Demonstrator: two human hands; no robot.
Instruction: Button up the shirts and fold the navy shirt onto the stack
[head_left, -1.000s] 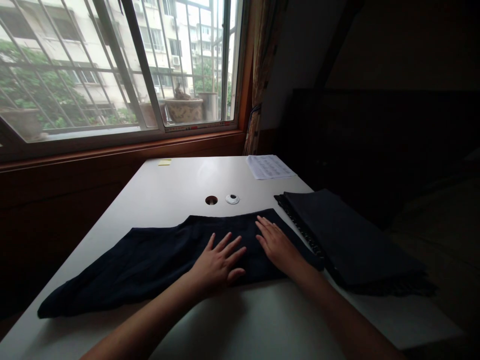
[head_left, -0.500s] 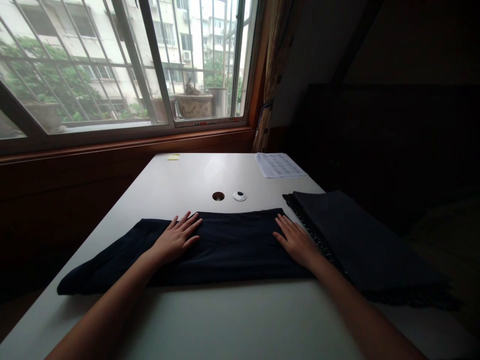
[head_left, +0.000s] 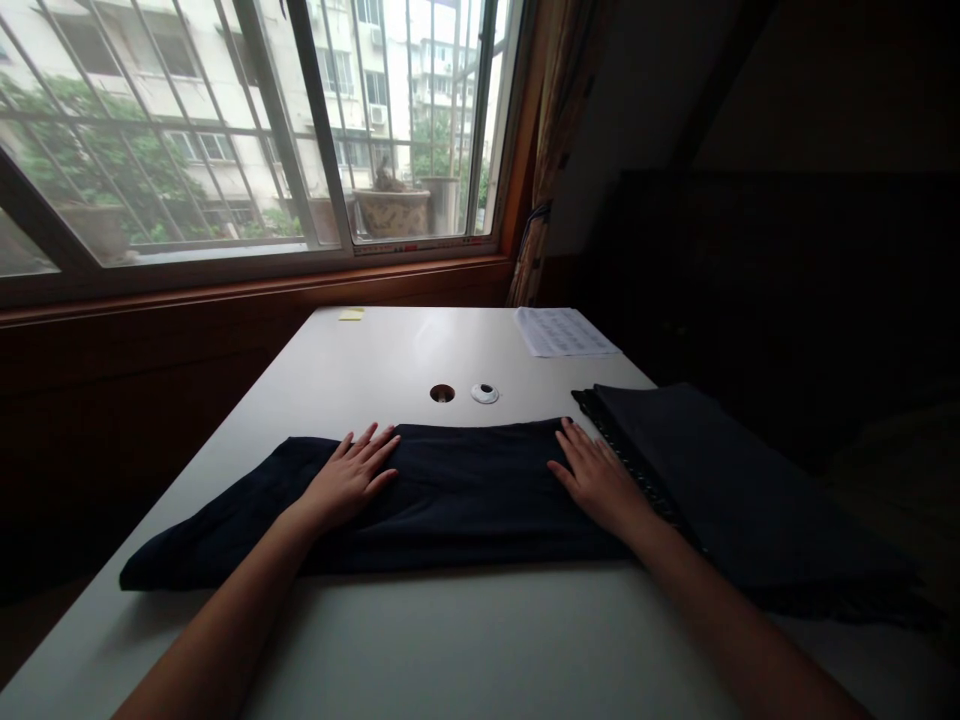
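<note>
A folded dark navy cloth garment (head_left: 472, 500), whose exact kind I cannot tell, lies lengthwise across the white table. Its left part narrows toward the table's left edge. My left hand (head_left: 349, 475) rests flat on it left of the middle, fingers apart near the far edge. Near the cloth's right end, my right hand (head_left: 600, 480) also lies flat, its fingertips at the far right corner. Just beyond that hand is a second dark cloth (head_left: 727, 480), folded, with a fringed or patterned border along its side.
The white table (head_left: 480, 640) has a round cable hole (head_left: 442, 393) and a white ring-shaped cap (head_left: 485, 393) beyond the garment. Printed paper (head_left: 566, 332) lies at the far right, a yellow sticky note (head_left: 352, 314) at the far left. A barred window (head_left: 247, 130) stands behind.
My left hand has slid left along the garment, away from my right hand, which has shifted slightly right. The cloth's middle looks smoother. The view has turned a little left.
</note>
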